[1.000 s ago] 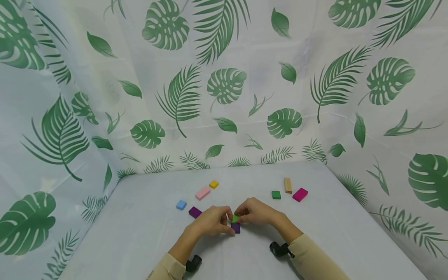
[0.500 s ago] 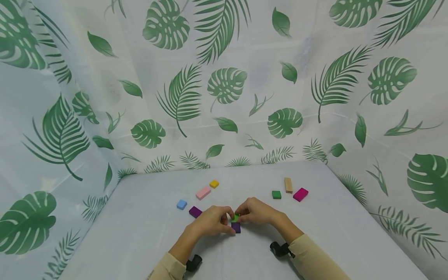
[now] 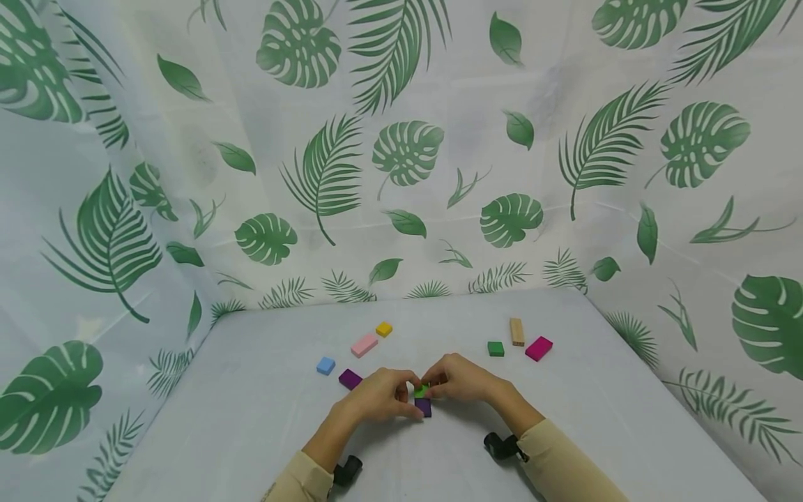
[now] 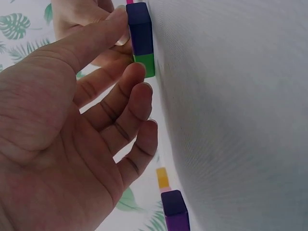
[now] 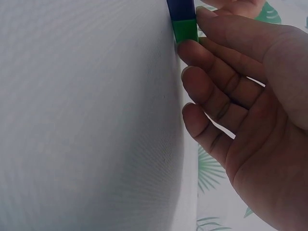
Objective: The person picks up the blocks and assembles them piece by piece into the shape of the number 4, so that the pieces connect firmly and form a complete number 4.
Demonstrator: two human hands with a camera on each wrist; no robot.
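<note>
In the middle of the table, a bright green block (image 3: 421,392) and a dark purple block (image 3: 424,410) lie end to end, the purple one nearer the person. My left hand (image 3: 379,396) comes from the left, its thumb at the purple block and its forefinger by the green one's far end. From the other side my right hand (image 3: 463,378) pinches the green block between thumb and fingers. The left wrist view shows the left thumb (image 4: 113,26) against the purple block's side, the other fingers curved. Part of the green block is hidden behind fingers.
To the left lie another purple block (image 3: 350,380), a light blue one (image 3: 325,366), a pink one (image 3: 364,346) and a yellow one (image 3: 384,329). At right are a dark green block (image 3: 495,349), a wooden one (image 3: 517,332) and a magenta one (image 3: 539,348). Leaf-patterned cloth surrounds the table.
My left forefinger has shifted slightly to the right, toward the right hand's fingertips at the green block. Both hands and the two blocks otherwise stay nearly still.
</note>
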